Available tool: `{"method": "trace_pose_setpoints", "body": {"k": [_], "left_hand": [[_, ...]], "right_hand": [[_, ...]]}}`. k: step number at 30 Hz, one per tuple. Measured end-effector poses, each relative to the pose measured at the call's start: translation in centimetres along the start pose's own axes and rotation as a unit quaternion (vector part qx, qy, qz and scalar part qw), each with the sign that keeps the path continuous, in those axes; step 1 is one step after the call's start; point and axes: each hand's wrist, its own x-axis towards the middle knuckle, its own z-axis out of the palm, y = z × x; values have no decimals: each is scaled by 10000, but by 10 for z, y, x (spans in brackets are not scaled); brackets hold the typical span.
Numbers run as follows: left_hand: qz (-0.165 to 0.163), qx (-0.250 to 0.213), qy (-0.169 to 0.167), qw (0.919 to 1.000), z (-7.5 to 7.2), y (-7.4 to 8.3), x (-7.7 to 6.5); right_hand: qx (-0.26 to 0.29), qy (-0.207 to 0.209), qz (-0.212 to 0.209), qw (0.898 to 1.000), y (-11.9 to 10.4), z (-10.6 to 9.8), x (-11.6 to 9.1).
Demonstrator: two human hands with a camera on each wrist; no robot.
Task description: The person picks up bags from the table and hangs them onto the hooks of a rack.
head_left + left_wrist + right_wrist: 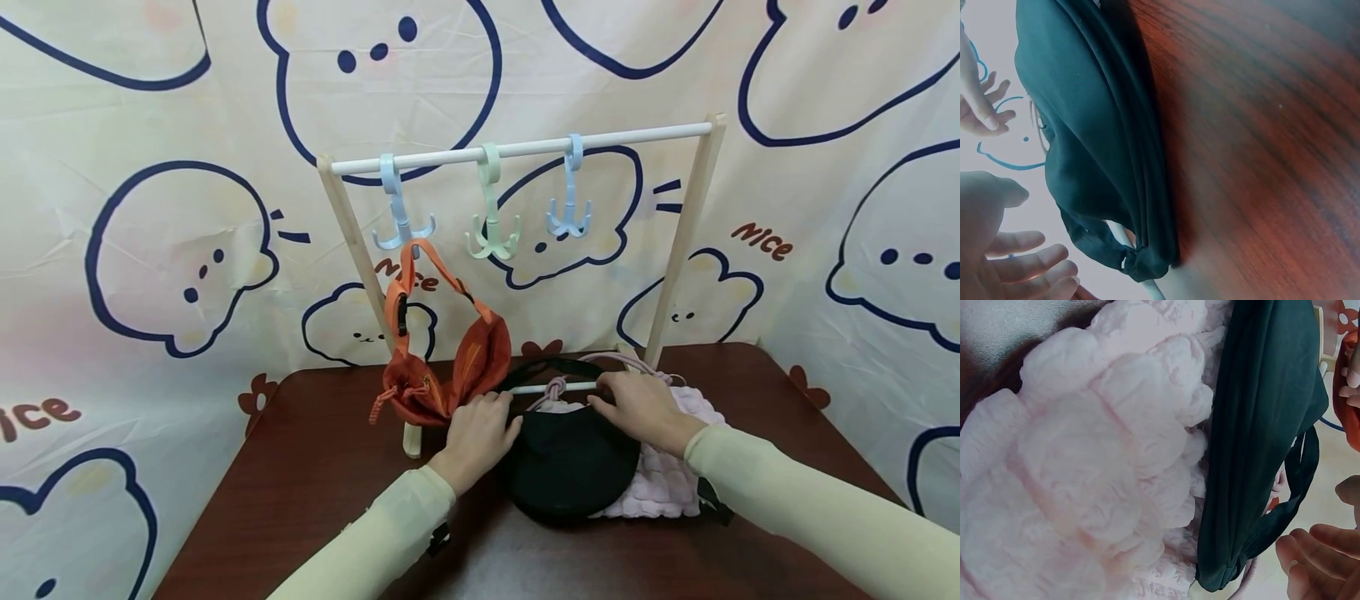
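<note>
A black bag (573,462), placed on the tabletop (315,475), is flanked by the left hand (478,433) and right hand (645,407), held with thumb and fingers apart. Behind it a pink bag (666,485) is partly covered; beyond, an orange bag (480,354) is hung from a blue hook (398,208).

The head camera looks forward and down over the table (322,500); both wrist cameras, close in and tipped sideways, share the dark bag (1094,119).
</note>
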Motion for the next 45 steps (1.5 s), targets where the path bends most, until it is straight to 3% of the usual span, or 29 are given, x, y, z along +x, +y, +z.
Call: {"method": "trace_pose_setpoints", "body": {"k": [18,30,45], "left_hand": [[-248,-15,-110,9996,3,0,9],[-338,118,-335,9988,6,3,16],[-537,125,-368,9978,17,-1,22]], "right_hand": [[9,4,284,9996,7,-1,9],[-75,-24,256,9996,17,-1,12],[-18,-179,402,9990,29,1,14]]}}
